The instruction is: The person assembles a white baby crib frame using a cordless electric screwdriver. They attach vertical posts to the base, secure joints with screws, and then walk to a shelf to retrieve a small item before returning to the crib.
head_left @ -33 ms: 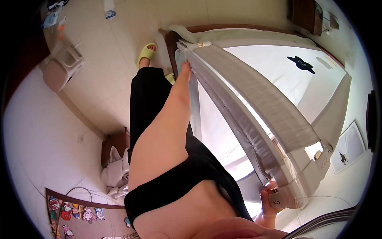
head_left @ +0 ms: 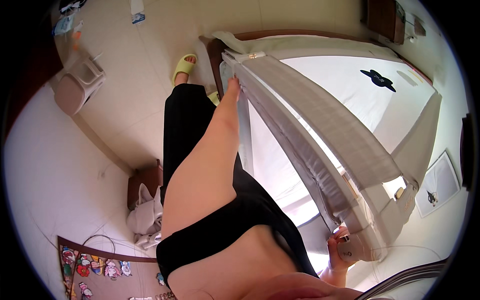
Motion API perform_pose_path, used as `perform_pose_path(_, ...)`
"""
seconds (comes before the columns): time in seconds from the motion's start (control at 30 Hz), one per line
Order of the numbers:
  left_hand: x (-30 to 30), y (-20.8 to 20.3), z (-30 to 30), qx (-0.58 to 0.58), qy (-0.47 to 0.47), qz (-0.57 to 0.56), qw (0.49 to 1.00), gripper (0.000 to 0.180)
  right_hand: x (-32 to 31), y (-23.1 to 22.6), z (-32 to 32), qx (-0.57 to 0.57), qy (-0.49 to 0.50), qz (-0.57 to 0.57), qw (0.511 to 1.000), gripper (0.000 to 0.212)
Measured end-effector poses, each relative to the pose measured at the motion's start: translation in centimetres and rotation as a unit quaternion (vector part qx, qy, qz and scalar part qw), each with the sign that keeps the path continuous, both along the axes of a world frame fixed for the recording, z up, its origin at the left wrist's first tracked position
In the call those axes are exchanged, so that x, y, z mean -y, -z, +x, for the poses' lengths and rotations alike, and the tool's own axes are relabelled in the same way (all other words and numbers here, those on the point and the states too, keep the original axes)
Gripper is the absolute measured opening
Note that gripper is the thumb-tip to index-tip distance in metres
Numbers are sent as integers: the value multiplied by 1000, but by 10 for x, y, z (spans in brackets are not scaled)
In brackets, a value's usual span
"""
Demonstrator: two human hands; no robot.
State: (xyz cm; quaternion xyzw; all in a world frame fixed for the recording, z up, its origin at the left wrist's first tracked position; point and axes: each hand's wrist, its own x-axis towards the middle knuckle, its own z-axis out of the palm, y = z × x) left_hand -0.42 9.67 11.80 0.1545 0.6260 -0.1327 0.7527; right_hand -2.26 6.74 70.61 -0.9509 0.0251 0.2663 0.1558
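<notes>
A bed guard rail (head_left: 300,142), covered in grey-beige fabric, runs from the bed's foot toward my right side. At its far end, my left hand (head_left: 233,87) is closed on the rail's edge, its fingertips partly hidden. My right hand (head_left: 340,250) has its fingers bent round the near end, beside a pale plastic end cap (head_left: 357,247). Alongside runs a second padded fabric bar (head_left: 330,120), with metal-coloured fittings by its ends. Under the bars, white mesh or sheet shows, brightly lit.
Beyond the bars lies a white mattress (head_left: 325,75) with a black flower-shaped patch (head_left: 378,81). A brown bed frame (head_left: 215,57) stands at the foot. On the tiled floor are a plastic stool (head_left: 75,90) and my green slipper (head_left: 178,67). Cloth (head_left: 145,217) lies at left.
</notes>
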Motion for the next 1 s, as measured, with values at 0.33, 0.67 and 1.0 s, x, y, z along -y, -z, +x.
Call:
perform_pose_path(0.33, -27, -13, -14, 29, 69, -19, 997, 47, -1, 20, -10, 73, 86, 71, 991, 27)
perform_pose_path(0.67, -32, -15, -52, -48, 81, 135, 986, 47, 31, 28, 2, -17, -141, 40, 989, 40)
perform_pose_path(1.0, -138, -207, -26, 387, 186, 370, 824, 36, 14, 70, 38, -16, -78, 156, 985, 38)
